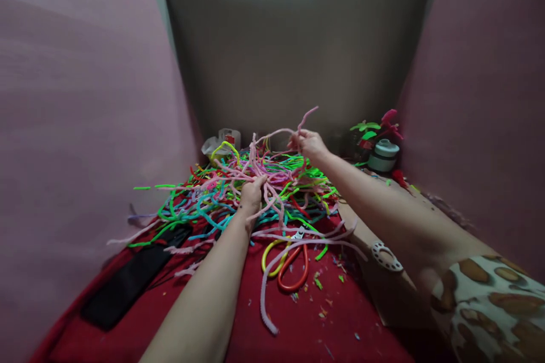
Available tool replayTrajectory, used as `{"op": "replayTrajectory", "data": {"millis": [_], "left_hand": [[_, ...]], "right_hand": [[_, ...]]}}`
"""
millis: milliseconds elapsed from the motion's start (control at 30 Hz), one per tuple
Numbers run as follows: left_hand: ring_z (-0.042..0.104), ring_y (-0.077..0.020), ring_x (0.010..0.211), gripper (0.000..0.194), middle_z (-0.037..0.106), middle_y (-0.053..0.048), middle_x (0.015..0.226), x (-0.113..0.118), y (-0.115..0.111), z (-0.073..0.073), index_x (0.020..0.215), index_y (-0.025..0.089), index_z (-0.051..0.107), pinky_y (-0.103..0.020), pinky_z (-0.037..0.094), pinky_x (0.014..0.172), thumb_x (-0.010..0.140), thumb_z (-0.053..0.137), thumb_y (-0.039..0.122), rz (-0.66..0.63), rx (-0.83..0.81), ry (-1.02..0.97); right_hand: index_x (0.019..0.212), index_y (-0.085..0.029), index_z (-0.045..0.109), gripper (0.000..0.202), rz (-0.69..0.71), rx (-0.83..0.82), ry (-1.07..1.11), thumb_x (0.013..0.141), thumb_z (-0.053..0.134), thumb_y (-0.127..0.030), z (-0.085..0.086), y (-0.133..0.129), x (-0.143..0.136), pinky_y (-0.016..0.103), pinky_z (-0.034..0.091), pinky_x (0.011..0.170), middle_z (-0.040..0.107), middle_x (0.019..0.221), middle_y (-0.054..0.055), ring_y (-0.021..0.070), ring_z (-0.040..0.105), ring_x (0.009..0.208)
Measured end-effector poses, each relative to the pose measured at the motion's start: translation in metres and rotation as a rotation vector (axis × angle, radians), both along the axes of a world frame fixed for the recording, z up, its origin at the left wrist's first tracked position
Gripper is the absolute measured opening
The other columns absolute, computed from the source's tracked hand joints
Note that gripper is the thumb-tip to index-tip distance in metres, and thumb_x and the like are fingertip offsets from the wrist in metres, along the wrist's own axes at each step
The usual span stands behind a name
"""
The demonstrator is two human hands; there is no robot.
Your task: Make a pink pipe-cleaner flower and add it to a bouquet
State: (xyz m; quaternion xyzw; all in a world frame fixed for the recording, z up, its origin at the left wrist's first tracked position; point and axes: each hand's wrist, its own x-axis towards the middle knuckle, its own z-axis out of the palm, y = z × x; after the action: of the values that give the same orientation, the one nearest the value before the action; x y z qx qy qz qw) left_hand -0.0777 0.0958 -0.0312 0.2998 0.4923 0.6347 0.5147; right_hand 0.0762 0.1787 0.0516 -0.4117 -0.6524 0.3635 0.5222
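A large tangled heap of coloured pipe cleaners [208,210] lies on the red cloth. My left hand [252,195] is closed around a bunch of pale pink pipe cleaners [254,159] at the middle of the heap, their ends fanning out above and below it. Up and to the right, my right hand [309,144] pinches one pink pipe cleaner [307,116], whose tip sticks up past the fingers while its length curves left toward the bunch. Scissors [293,278] with one yellow and one red handle lie below the heap, partly under loose pink pipe cleaners.
A black flat object [128,289] lies at the left on the red cloth [306,334]. At the right are a white ring with holes [386,256], a pale lidded jar [383,156] and pink and green craft pieces [367,127]. Clear plastic containers [227,139] stand behind the heap.
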Motion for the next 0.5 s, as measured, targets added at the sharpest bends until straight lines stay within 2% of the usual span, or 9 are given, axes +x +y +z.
{"op": "replayTrajectory", "data": {"millis": [100,167,200,333,367,433,500], "left_hand": [[0.057,-0.0205,0.098,0.035,0.056,-0.009,0.116,0.001,0.002,-0.003,0.116,0.015,0.053,-0.041,0.05,0.081,0.086,0.053,0.033,-0.024,0.015,0.03],[0.058,-0.0204,0.098,0.035,0.056,-0.009,0.116,0.001,0.003,-0.004,0.116,0.015,0.053,-0.041,0.05,0.081,0.086,0.053,0.033,-0.034,0.028,0.043],[0.058,-0.0203,0.098,0.035,0.056,-0.009,0.116,0.001,0.003,-0.005,0.116,0.015,0.053,-0.041,0.05,0.081,0.086,0.053,0.033,-0.038,0.036,0.049],[0.058,-0.0193,0.096,0.034,0.057,-0.008,0.114,0.002,0.002,-0.008,0.115,0.015,0.053,-0.04,0.051,0.08,0.086,0.052,0.033,-0.04,0.079,0.057],[0.059,-0.0177,0.091,0.031,0.059,-0.008,0.109,0.002,0.002,-0.007,0.112,0.014,0.054,-0.038,0.052,0.076,0.086,0.052,0.033,-0.034,0.097,0.054],[0.06,-0.013,0.071,0.024,0.063,-0.004,0.086,0.003,0.0,-0.004,0.095,0.012,0.06,-0.029,0.051,0.062,0.083,0.056,0.032,-0.011,0.149,0.04],[0.053,-0.0087,0.049,0.021,0.057,0.002,0.058,0.003,-0.003,0.006,0.071,0.011,0.061,-0.022,0.043,0.046,0.075,0.064,0.032,0.015,0.218,0.019]], "right_hand": [[0.077,-0.019,0.048,0.02,-0.046,0.116,0.182,0.093,0.039,-0.027,0.033,0.004,0.016,0.019,0.045,0.06,0.06,0.065,-0.003,0.0058,0.055,0.054],[0.078,-0.019,0.047,0.018,-0.055,0.284,0.467,0.093,0.039,-0.025,0.059,0.005,0.03,0.02,0.045,0.059,0.058,0.065,-0.004,0.0065,0.056,0.054],[0.079,-0.019,0.047,0.018,-0.06,0.338,0.544,0.093,0.038,-0.025,0.073,0.004,0.037,0.021,0.044,0.059,0.057,0.064,-0.004,0.0067,0.055,0.053],[0.076,-0.021,0.04,0.024,-0.141,0.444,0.729,0.096,0.027,-0.02,0.122,-0.006,0.064,0.022,0.044,0.063,0.052,0.059,-0.006,0.0053,0.052,0.052],[0.076,-0.022,0.039,0.025,-0.144,0.452,0.733,0.097,0.024,-0.021,0.13,-0.011,0.068,0.021,0.044,0.063,0.052,0.059,-0.006,0.005,0.052,0.052],[0.075,-0.023,0.038,0.027,-0.128,0.438,0.709,0.097,0.022,-0.023,0.137,-0.024,0.071,0.018,0.04,0.055,0.046,0.053,-0.008,0.0051,0.046,0.045],[0.076,-0.022,0.043,0.024,-0.058,0.374,0.624,0.096,0.03,-0.021,0.131,-0.042,0.065,0.018,0.032,0.045,0.041,0.046,-0.009,0.0059,0.037,0.038]]}}
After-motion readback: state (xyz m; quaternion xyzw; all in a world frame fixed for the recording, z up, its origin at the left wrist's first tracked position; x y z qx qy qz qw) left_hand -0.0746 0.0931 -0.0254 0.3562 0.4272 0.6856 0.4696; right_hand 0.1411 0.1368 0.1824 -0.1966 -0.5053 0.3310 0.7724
